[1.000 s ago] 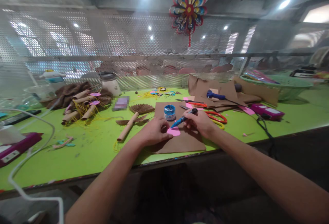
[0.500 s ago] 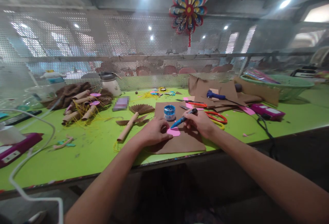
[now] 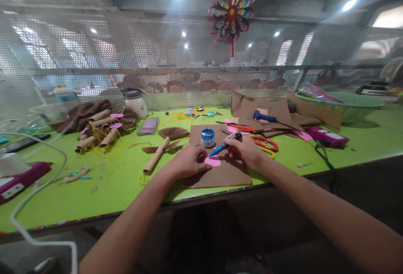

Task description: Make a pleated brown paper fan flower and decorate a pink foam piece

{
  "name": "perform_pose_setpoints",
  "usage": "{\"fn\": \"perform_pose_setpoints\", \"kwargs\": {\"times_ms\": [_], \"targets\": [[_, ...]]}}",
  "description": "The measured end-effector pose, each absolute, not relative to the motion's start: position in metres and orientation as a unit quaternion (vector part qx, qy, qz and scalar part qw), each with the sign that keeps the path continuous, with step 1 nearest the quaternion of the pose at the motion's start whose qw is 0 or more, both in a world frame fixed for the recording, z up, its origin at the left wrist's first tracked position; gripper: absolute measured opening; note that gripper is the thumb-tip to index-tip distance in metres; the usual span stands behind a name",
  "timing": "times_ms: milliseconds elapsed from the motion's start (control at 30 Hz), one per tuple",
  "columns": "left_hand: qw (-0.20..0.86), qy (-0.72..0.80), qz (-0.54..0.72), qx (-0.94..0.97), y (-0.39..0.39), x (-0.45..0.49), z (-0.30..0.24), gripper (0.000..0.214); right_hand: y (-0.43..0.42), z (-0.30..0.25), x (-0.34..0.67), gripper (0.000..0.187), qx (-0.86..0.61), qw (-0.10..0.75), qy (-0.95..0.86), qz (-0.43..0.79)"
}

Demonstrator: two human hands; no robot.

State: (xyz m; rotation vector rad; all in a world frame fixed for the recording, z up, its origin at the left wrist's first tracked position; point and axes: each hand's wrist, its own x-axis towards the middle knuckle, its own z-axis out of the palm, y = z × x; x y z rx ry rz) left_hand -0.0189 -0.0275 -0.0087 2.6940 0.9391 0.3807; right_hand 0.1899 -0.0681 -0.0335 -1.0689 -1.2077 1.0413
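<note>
A small pink paper piece lies on a brown paper sheet near the table's front edge. My left hand has its fingers curled at the paper's left edge, with the thumb pressing on it. Gripped in my right hand is a blue marker, tilted so that its tip meets the pink paper's upper edge. Just behind, an open jar with blue contents stands on the brown sheet. Scissors with red handles lie right of the hand, partly over yellow handles.
Left of my hands lies a brown paper roll with pleated fans. Further left are several bundled rolls with yellow strands. A blue glue gun rests on brown sheets; a purple power strip and green basket are at right.
</note>
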Motion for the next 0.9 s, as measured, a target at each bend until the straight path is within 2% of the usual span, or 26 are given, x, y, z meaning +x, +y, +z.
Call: {"fn": "perform_pose_setpoints", "kwargs": {"times_ms": [900], "targets": [[0.146,0.326,0.135,0.924,-0.0287,-0.0185,-0.0075,0.032,-0.0704,-0.0304,0.1886,0.015,-0.467,0.569,-0.508,0.448]]}}
